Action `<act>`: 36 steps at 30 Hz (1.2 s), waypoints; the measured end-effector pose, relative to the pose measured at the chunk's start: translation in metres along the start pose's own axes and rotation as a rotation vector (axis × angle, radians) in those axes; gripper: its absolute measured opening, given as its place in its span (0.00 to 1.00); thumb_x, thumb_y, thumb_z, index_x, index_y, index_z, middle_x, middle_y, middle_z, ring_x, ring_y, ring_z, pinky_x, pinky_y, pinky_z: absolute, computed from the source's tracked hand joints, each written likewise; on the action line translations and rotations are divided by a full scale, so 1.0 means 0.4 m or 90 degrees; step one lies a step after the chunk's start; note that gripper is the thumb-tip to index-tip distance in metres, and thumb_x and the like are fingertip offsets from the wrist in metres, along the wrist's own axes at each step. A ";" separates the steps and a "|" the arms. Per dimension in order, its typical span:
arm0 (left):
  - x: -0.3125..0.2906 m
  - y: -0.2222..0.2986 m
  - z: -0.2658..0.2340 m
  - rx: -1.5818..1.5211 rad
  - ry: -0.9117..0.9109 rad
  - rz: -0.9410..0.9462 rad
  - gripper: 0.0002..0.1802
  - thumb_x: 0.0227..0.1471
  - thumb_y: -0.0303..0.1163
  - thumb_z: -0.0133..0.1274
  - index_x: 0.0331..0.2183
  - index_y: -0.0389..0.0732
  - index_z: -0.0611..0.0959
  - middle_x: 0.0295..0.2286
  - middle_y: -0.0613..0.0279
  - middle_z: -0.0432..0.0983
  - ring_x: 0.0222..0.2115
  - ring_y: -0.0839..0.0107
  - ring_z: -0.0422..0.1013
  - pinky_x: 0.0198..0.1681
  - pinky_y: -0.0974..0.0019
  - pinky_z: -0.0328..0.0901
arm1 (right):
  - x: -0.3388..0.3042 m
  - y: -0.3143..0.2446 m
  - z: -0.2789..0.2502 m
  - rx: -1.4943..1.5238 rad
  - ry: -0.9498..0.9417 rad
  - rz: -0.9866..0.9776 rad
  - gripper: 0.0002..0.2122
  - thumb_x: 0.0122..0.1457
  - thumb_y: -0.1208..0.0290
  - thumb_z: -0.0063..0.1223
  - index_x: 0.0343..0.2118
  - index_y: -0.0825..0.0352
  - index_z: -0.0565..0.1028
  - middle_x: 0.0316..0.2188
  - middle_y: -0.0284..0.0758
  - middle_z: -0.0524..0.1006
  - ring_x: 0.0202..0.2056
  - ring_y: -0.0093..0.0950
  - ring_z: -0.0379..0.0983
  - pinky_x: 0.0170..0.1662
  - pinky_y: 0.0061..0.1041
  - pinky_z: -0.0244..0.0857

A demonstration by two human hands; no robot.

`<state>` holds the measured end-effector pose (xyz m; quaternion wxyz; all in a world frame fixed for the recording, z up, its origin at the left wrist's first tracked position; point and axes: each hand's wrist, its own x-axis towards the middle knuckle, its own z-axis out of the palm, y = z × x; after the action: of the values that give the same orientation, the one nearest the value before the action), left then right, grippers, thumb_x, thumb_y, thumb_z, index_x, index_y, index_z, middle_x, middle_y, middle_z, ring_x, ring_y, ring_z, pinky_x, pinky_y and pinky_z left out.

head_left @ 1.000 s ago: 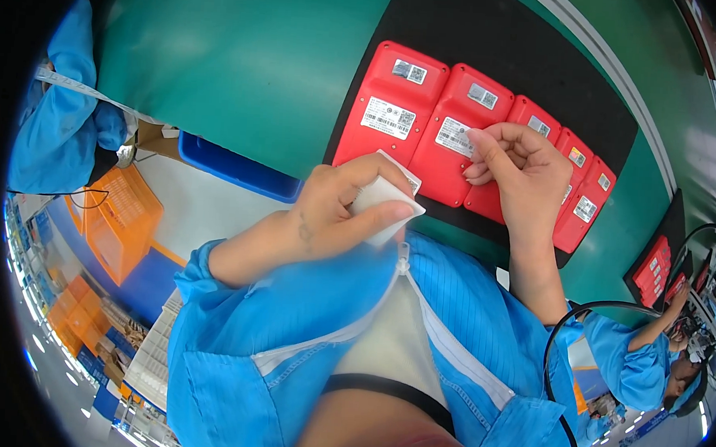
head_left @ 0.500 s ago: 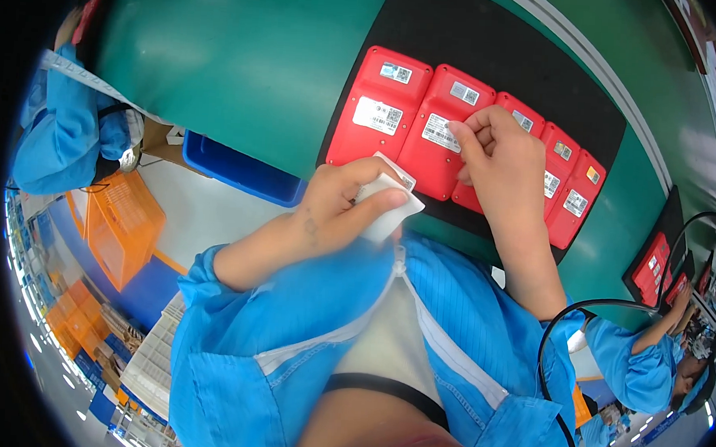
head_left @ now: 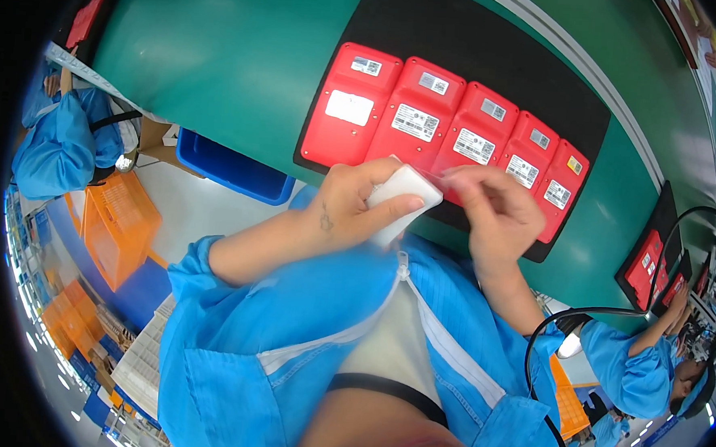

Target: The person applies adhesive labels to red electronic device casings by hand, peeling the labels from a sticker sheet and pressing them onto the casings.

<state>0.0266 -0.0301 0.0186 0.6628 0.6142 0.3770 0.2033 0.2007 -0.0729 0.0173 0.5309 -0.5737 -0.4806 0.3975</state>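
My left hand (head_left: 351, 199) is closed on a small stack of white sheets (head_left: 408, 195), thumb on top, just in front of my chest. At the stack's far corner, my right hand (head_left: 500, 207) has its thumb and forefinger pinched together. A faint see-through strip seems to run between that pinch and the stack, but it is blurred. Beyond both hands several red plastic housings (head_left: 418, 89) lie face down in a row, side by side. Each carries a small silvery label near its far end and a larger white label (head_left: 416, 122) below it.
Under the housings is a black mat (head_left: 497, 45) on a green tabletop (head_left: 221, 46). A blue bin (head_left: 231, 168) sits by the table's near edge, left. Orange crates (head_left: 119, 227) stand farther left. A black cable (head_left: 534, 346) hangs at the right. Co-workers sit on both sides.
My right hand has drawn back from the second housing's label to the stack in my left hand. The view has shifted slightly, so the housings appear farther left.
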 end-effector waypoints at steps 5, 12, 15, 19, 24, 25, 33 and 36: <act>-0.002 0.004 -0.011 0.039 -0.049 0.045 0.12 0.44 0.36 0.53 0.29 0.37 0.78 0.28 0.56 0.73 0.29 0.73 0.70 0.28 0.73 0.66 | 0.084 -0.015 -0.067 -0.001 0.050 0.204 0.04 0.48 0.78 0.51 0.27 0.73 0.71 0.19 0.36 0.73 0.21 0.21 0.71 0.24 0.15 0.66; 0.013 0.012 -0.005 0.030 -0.029 0.063 0.14 0.44 0.34 0.52 0.34 0.38 0.75 0.30 0.56 0.73 0.32 0.71 0.70 0.30 0.73 0.66 | 0.095 -0.015 -0.068 -0.115 0.023 0.282 0.05 0.47 0.77 0.53 0.25 0.73 0.73 0.16 0.35 0.73 0.16 0.17 0.69 0.19 0.11 0.62; 0.011 0.011 -0.008 0.055 -0.044 0.073 0.14 0.45 0.34 0.52 0.35 0.39 0.73 0.31 0.56 0.72 0.34 0.69 0.69 0.30 0.72 0.66 | 0.093 -0.017 -0.066 -0.123 0.025 0.287 0.06 0.46 0.76 0.54 0.26 0.73 0.73 0.16 0.35 0.73 0.16 0.18 0.70 0.19 0.11 0.62; 0.007 0.003 -0.005 -0.058 -0.017 0.011 0.14 0.46 0.37 0.50 0.35 0.39 0.71 0.33 0.55 0.71 0.34 0.69 0.69 0.30 0.71 0.66 | 0.095 -0.018 -0.067 -0.123 0.011 0.299 0.07 0.46 0.75 0.54 0.26 0.72 0.73 0.17 0.36 0.73 0.17 0.18 0.70 0.19 0.11 0.62; 0.013 0.004 0.002 -0.096 -0.013 -0.002 0.16 0.46 0.39 0.49 0.35 0.39 0.72 0.33 0.54 0.71 0.33 0.70 0.68 0.29 0.71 0.66 | 0.103 -0.022 -0.064 -0.169 -0.008 0.301 0.06 0.46 0.73 0.55 0.23 0.71 0.72 0.17 0.34 0.73 0.18 0.19 0.70 0.21 0.13 0.64; 0.014 0.005 0.005 -0.064 -0.003 0.009 0.16 0.46 0.39 0.49 0.34 0.38 0.72 0.32 0.54 0.71 0.34 0.70 0.68 0.29 0.72 0.66 | 0.105 -0.022 -0.065 -0.188 -0.019 0.295 0.07 0.46 0.73 0.55 0.22 0.70 0.71 0.16 0.34 0.73 0.18 0.19 0.70 0.20 0.13 0.63; 0.021 0.018 0.026 0.042 0.029 0.009 0.13 0.46 0.36 0.50 0.30 0.36 0.75 0.28 0.55 0.73 0.30 0.71 0.70 0.28 0.73 0.66 | 0.077 -0.038 -0.075 -0.252 -0.157 0.240 0.08 0.45 0.74 0.56 0.25 0.68 0.69 0.19 0.31 0.72 0.21 0.16 0.69 0.22 0.12 0.60; 0.033 0.039 0.043 -0.120 -0.024 -0.159 0.11 0.47 0.34 0.50 0.31 0.36 0.75 0.27 0.57 0.73 0.28 0.72 0.71 0.27 0.73 0.66 | 0.013 -0.025 -0.061 0.236 -0.147 0.214 0.08 0.45 0.79 0.54 0.30 0.69 0.69 0.22 0.30 0.71 0.23 0.14 0.67 0.25 0.09 0.60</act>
<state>0.0508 -0.0290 0.0297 0.7443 0.5013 0.4177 0.1421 0.2243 -0.0738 0.0304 0.4950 -0.4894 -0.3555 0.6238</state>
